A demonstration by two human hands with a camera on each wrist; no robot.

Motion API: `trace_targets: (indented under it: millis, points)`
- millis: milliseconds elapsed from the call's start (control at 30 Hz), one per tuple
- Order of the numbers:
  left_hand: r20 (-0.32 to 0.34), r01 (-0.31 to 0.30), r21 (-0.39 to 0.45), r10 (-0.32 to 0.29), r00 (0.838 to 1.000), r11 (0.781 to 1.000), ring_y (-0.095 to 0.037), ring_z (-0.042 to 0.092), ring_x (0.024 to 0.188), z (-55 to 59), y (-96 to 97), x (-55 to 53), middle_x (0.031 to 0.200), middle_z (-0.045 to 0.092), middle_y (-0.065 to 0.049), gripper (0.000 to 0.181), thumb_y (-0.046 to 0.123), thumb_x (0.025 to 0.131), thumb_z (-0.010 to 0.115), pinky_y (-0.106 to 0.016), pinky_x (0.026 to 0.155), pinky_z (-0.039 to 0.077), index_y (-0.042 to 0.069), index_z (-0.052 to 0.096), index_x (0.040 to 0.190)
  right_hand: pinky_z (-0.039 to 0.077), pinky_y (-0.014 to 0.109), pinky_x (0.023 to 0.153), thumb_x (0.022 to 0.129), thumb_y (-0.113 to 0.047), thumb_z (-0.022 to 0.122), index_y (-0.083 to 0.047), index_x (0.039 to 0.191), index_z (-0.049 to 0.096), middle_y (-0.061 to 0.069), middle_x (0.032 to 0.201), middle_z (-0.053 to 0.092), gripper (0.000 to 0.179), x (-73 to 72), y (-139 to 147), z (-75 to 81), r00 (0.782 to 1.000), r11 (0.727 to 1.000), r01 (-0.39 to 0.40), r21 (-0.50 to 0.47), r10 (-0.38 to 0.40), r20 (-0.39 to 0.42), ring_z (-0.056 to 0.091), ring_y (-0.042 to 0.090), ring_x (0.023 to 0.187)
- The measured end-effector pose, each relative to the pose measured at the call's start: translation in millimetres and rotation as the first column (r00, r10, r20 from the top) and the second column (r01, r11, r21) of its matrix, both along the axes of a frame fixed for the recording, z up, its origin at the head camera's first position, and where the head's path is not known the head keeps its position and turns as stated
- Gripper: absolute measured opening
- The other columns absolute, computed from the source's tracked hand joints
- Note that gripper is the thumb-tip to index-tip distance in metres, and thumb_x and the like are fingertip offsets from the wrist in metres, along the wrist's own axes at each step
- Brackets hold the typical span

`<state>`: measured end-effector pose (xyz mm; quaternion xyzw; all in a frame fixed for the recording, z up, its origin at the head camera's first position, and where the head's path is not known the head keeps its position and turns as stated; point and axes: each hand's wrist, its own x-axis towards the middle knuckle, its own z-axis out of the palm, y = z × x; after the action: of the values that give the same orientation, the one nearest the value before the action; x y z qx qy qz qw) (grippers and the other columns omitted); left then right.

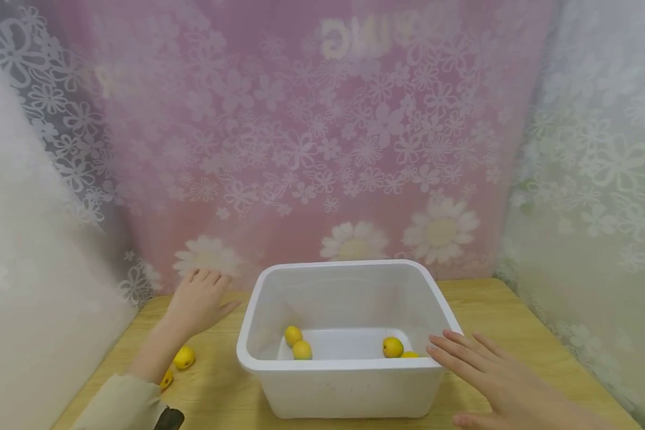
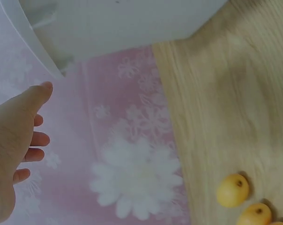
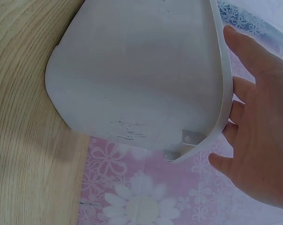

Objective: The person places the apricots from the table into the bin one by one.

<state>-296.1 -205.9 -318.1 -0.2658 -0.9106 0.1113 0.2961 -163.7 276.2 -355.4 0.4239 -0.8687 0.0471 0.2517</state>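
A white plastic basin stands on the wooden table. Inside it, two small yellow fruits lie at the left, and two more lie at the right, partly behind the front rim. My left hand hovers left of the basin, holding nothing, its thumb pointing toward the rim. Below that arm, yellow fruits rest on the table; in the left wrist view these fruits show a dark brown tip. My right hand, fingers spread, is at the basin's right front corner, fingertips right at the rim.
Pale wood tabletop surrounds the basin. A pink flowered curtain hangs behind the table, with pale sheets along both sides. A dark band sits by the left sleeve.
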Motion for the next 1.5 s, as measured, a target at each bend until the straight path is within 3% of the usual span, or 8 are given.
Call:
trace_targets:
  millis: [167, 300, 633, 867, 1100, 1500]
  points:
    - [0.04, -0.054, 0.028, 0.052, 0.998, 0.998, -0.031, 0.056, 0.087, -12.4, -18.9, 4.8, 0.088, 0.061, -0.01, 0.042, 0.04, 0.078, 0.073, -0.05, 0.085, 0.041, 0.004, 0.061, 0.096, -0.001, 0.022, 0.113, 0.075, -0.051, 0.071, -0.011, 0.142, 0.039, 0.005, 0.145, 0.04, 0.085, 0.0, 2, -1.2, 1.0, 1.0, 0.012, -0.008, -0.012, -0.029, 0.016, 0.01, 0.141]
    - [0.081, -0.095, 0.041, 0.092, 0.993, 0.995, -0.033, 0.055, 0.093, -22.5, -32.3, 8.4, 0.097, 0.061, -0.013, 0.044, 0.039, 0.079, 0.071, -0.052, 0.087, 0.04, 0.003, 0.061, 0.101, -0.001, 0.022, 0.113, 0.075, -0.05, 0.071, -0.009, 0.142, 0.04, 0.005, 0.145, 0.04, 0.084, -0.3, 3, -1.5, 0.999, 1.0, 0.008, -0.008, -0.009, -0.035, 0.014, 0.01, 0.141]
    - [0.105, -0.117, 0.072, 0.109, 0.988, 0.991, -0.036, 0.058, 0.094, -54.8, -60.9, 17.6, 0.098, 0.063, -0.015, 0.049, 0.037, 0.075, 0.075, -0.054, 0.084, 0.042, 0.0, 0.06, 0.103, 0.0, 0.02, 0.112, 0.075, -0.052, 0.07, -0.014, 0.144, 0.038, 0.004, 0.145, 0.041, 0.084, 3.9, 2, 0.9, 0.998, 0.998, 0.068, 0.001, -0.068, -0.008, 0.015, 0.008, 0.141]
    - [0.119, -0.173, 0.04, 0.167, 0.979, 0.984, -0.038, 0.058, 0.091, -80.1, -75.1, 19.5, 0.096, 0.062, -0.015, 0.054, 0.04, 0.071, 0.077, -0.054, 0.081, 0.043, 0.001, 0.058, 0.102, -0.001, 0.023, 0.113, 0.077, -0.049, 0.07, -0.007, 0.141, 0.04, 0.009, 0.145, 0.04, 0.083, 0.3, 3, 0.8, 0.999, 1.0, -0.002, 0.0, 0.002, -0.035, 0.019, 0.013, 0.14]
    - [0.167, -0.221, 0.059, 0.209, 0.964, 0.974, -0.039, 0.057, 0.094, -104.5, -87.2, 17.7, 0.098, 0.062, -0.018, 0.057, 0.041, 0.073, 0.075, -0.055, 0.082, 0.042, -0.002, 0.059, 0.105, -0.002, 0.023, 0.113, 0.078, -0.05, 0.068, -0.007, 0.142, 0.038, 0.007, 0.146, 0.037, 0.082, -0.3, 2, 1.4, 0.999, 0.999, -0.005, 0.033, 0.006, -0.037, 0.015, 0.012, 0.142]
    - [0.228, -0.272, 0.054, 0.253, 0.94, 0.961, -0.037, 0.056, 0.088, -126.3, -93.0, 15.3, 0.091, 0.061, -0.016, 0.054, 0.042, 0.072, 0.074, -0.054, 0.077, 0.042, -0.001, 0.06, 0.101, 0.002, 0.024, 0.114, 0.078, -0.05, 0.068, -0.004, 0.139, 0.042, 0.01, 0.144, 0.042, 0.081, -2.2, 0, -0.5, 0.997, 0.998, -0.056, -0.02, 0.055, -0.062, 0.025, 0.016, 0.139]
